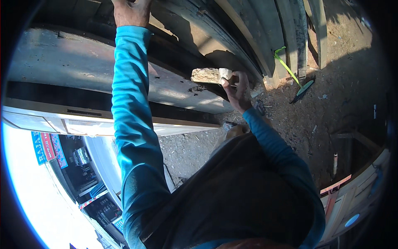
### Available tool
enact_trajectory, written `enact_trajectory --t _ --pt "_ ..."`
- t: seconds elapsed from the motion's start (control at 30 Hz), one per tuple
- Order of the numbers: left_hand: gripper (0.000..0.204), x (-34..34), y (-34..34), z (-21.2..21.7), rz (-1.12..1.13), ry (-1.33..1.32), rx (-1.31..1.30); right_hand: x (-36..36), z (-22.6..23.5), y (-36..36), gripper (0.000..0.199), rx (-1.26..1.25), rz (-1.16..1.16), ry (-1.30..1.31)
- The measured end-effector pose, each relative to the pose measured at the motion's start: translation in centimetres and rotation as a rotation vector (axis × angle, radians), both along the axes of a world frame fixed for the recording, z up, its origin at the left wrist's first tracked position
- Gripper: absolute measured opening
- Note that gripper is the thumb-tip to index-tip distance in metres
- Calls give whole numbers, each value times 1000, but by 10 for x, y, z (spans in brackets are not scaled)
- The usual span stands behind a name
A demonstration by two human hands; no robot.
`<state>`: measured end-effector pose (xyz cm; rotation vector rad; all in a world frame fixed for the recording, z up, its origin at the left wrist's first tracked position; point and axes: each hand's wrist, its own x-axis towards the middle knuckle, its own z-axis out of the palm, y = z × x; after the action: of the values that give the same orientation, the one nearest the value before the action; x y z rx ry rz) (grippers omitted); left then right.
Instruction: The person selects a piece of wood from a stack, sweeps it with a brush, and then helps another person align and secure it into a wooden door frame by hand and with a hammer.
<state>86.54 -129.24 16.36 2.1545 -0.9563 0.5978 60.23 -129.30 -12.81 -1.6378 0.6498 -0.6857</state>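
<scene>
My right grip, a bare right hand [239, 93] below a blue sleeve, is closed by thumb and fingertips on the whitish end of a short, rough-faced, pale tan wooden block [205, 75]. The block lies at ten o'clock from my palm, its long side running out toward nine o'clock beyond my thumb. I judge it stiff, dry and coarse, so unlikely to slip; fairly light if it is a loose piece, though its worn face may crumble or splinter under a hard squeeze. The squarer whitish end, where my thumb presses, looks the sounder place to hold.

Just past the block, at nine o'clock, stretches a long, broad, grey weathered plank [182, 89]. Farther off, at ten o'clock, my bare left hand [132, 14] is cut by the upper edge of the view, so I cannot tell whether it grasps anything. Toward one o'clock lean long grey boards [257, 33]; at two o'clock stands a lime-green long-handled tool [289, 70].
</scene>
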Motion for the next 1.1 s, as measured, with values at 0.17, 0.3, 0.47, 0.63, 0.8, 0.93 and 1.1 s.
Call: enact_trajectory --t 0.17,0.3,0.47,0.63,0.8,0.93,1.1 --pt "64 -57 23 -10 -183 195 -292 -20 6 31 49 -39 101 -23" --pt "59 -119 64 -19 -314 -79 -211 -33 2 45 54 -33 157 -18" --pt "95 -184 107 -26 -36 -103 -114 -42 14 44 64 1 267 -21" --pt "87 -198 118 -24 -36 -194 -11 -38 -1 50 54 -72 243 -32" --pt "70 -207 96 -27 -69 -176 -71 -26 -20 59 35 -63 218 39" --pt "90 -228 62 -18 -11 121 -185 17 -82 85 44 134 170 -21" --pt "60 -205 35 -13 -106 10 -168 48 -104 85 87 -350 56 450"
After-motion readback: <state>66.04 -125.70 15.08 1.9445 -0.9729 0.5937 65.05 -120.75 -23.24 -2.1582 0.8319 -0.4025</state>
